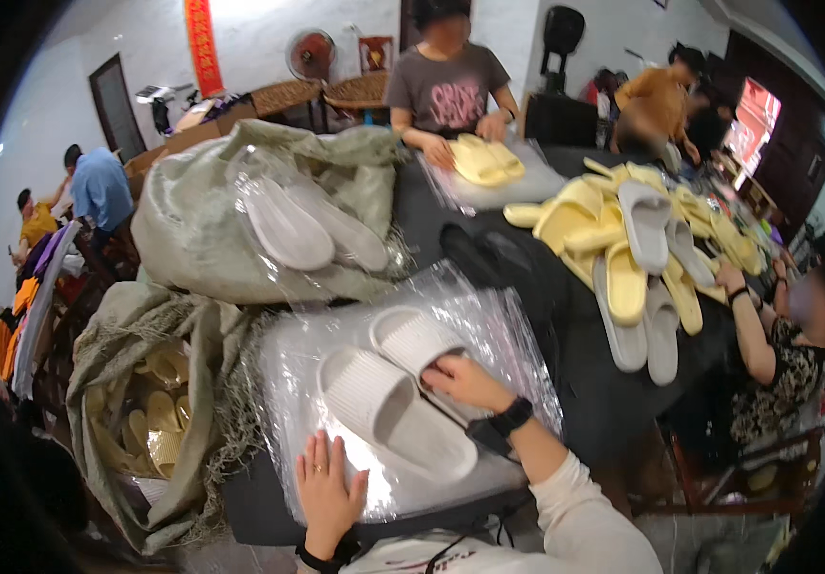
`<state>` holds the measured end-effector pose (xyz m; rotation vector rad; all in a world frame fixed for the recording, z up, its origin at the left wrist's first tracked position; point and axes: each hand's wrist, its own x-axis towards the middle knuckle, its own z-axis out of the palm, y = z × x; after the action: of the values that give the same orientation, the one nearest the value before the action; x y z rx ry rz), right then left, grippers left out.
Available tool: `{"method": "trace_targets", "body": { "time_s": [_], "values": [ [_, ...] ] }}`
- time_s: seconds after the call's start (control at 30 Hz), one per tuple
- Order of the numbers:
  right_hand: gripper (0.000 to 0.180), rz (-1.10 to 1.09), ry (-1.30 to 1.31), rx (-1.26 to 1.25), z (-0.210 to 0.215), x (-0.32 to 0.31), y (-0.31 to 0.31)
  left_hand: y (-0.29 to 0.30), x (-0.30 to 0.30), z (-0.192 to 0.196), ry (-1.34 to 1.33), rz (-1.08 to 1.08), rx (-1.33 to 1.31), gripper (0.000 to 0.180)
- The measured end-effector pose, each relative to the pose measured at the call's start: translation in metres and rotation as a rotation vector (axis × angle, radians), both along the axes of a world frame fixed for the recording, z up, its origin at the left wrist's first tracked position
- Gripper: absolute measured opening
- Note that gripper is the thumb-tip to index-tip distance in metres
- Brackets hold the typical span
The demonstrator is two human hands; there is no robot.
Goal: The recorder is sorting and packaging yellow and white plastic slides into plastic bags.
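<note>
Pair of white slide sandals (398, 392) lies on stack of clear plastic bags (489, 325) at near edge of dark surface (594, 383). Right hand (465, 381) on nearer-right sandal, fingers curled on its strap. Left hand (328, 488) flat on plastic, fingers spread, holding nothing. Judgement: pin bag flat, keep pair aligned. Far edge: yellow and grey sandal heap (633, 249). Left: open woven sacks (154, 421). Crowded workroom, other people seated around.
</note>
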<state>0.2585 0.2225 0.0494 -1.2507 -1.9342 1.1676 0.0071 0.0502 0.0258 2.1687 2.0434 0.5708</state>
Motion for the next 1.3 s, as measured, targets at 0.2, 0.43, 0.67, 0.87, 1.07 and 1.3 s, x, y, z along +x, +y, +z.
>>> {"method": "trace_targets", "body": {
  "time_s": [0.2,0.43,0.67,0.87,1.07,1.3],
  "values": [
    [0.03,-0.018,0.062,-0.067,0.004,-0.002,0.001,0.003,0.0,0.002,0.044,-0.005,0.015,0.062],
    [0.03,-0.026,0.018,-0.009,-0.012,0.001,-0.006,-0.004,0.0,0.003,-0.003,-0.011,0.027,0.063],
    [0.032,-0.016,0.03,-0.081,-0.005,0.0,-0.005,-0.004,0.004,0.016,0.086,-0.013,0.011,0.058],
    [0.032,-0.001,-0.032,-0.063,0.005,0.002,-0.005,-0.001,0.006,0.018,0.08,-0.004,0.006,0.058],
    [0.031,0.001,-0.019,-0.067,0.009,0.002,-0.007,-0.002,0.005,0.011,0.102,-0.013,0.038,0.059],
    [0.03,0.003,-0.008,-0.094,0.007,0.001,-0.007,-0.004,0.005,0.015,0.074,-0.011,0.041,0.059]
  ]
}}
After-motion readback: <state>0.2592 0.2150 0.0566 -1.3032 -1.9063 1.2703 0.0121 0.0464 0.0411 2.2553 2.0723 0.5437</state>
